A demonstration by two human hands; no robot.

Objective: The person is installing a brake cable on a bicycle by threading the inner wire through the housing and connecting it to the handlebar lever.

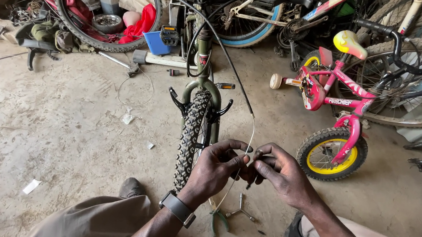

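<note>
Hands together, left hand [215, 165] and right hand [279, 172] fingers pinching brake cable [248, 142], blue tub [155, 42] behind

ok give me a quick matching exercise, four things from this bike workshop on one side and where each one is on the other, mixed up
Things
1. thin cable
2. green-handled pliers
3. pink child's bike
4. blue tub

Places
A. on the floor just below the hands
B. standing at the right, with yellow wheel rims
C. pinched between the left hand and right hand
D. far back on the floor, left of the knobbly front tyre

Pairs: 1-C, 2-A, 3-B, 4-D
</note>
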